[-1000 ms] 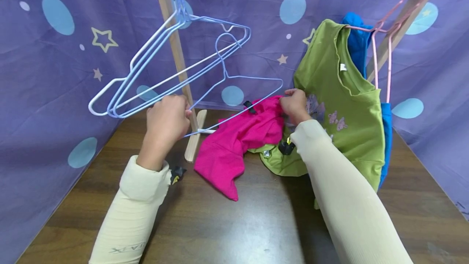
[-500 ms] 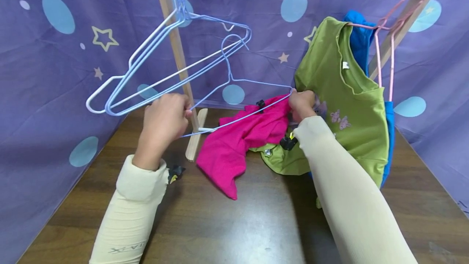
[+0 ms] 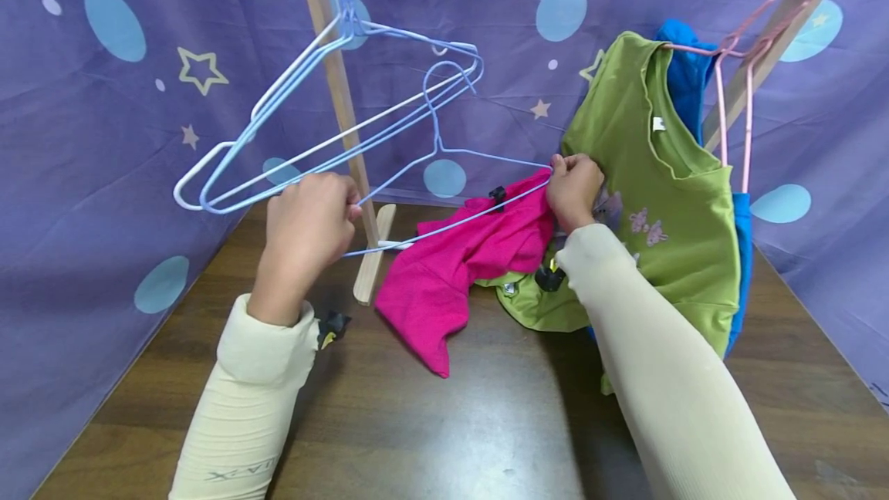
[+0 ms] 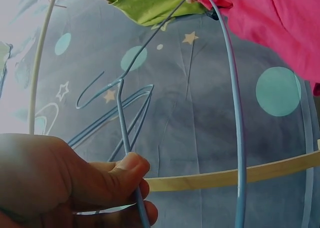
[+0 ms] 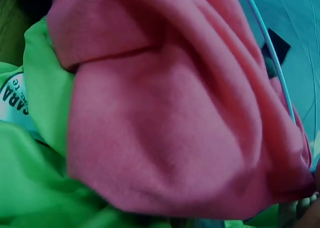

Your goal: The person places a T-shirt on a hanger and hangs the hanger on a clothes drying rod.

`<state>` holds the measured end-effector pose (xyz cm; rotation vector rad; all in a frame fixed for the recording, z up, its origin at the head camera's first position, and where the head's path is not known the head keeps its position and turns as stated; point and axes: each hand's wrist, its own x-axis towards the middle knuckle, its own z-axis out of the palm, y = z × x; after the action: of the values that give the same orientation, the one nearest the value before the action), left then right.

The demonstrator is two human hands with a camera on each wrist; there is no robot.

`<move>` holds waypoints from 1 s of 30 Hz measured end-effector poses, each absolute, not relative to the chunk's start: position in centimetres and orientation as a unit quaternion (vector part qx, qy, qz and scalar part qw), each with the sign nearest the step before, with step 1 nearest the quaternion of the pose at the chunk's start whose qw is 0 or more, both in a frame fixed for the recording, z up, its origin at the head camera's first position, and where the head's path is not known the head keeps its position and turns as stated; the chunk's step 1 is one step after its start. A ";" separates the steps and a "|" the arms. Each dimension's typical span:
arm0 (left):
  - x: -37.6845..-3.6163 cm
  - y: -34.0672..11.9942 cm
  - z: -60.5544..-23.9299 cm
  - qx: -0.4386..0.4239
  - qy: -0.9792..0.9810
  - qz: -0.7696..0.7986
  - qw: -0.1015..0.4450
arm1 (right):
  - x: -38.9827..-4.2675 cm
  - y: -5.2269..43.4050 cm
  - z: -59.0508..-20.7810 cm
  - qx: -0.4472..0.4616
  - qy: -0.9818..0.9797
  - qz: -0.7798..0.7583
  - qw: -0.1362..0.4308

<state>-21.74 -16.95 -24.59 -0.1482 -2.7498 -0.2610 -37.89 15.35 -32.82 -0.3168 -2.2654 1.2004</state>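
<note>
Taking the slanted wooden rack post (image 3: 340, 110) as our landmark, we start to its left, where a bunch of empty white and pale blue wire hangers (image 3: 278, 141) hooks onto it and fans out against the purple star-and-dot backdrop cloth (image 3: 104, 137). Just left of the post's foot, our left hand (image 3: 309, 226) curls its fingers round one end of the single light blue wire hanger (image 3: 444, 153); in the left wrist view the thumb (image 4: 117, 170) pinches the wire. That hanger runs from there across the front of the post and off to its right, with its hook raised beside the bunch. Right of the post, the bright pink knit garment (image 3: 465, 261) droops from the hanger's far end down onto the dark wooden tabletop (image 3: 444, 423), and our right hand (image 3: 572, 191) pinches the pink fabric together with the wire at that far tip; the right wrist view shows pink cloth bunched against the thin wire. We judge that we are mid-way through threading the hanger into the garment, one shoulder being seated. The next move likely calls for drawing the fabric along the wire toward the post until the neck opening passes the hook. Farther right hang a lime green printed T-shirt (image 3: 660, 199) and a blue garment (image 3: 684, 79) on pink hangers (image 3: 736, 99).
</note>
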 end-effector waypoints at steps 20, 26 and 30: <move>-21.8 -16.3 -24.9 -0.061 -0.972 -0.088 0.211 | -36.8 14.5 -32.2 -0.051 -0.844 0.441 0.302; -21.9 -16.5 -24.9 -0.053 -0.970 -0.083 0.220 | -36.0 13.6 -31.7 -0.017 -0.828 0.454 0.329; -21.9 -16.5 -24.9 -0.053 -0.970 -0.082 0.222 | -35.6 13.1 -31.4 0.012 -0.818 0.460 0.346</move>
<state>-21.95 -16.49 -24.85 -0.1458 -2.6807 -0.2265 -35.63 13.06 -31.43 0.0299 -2.1225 1.1939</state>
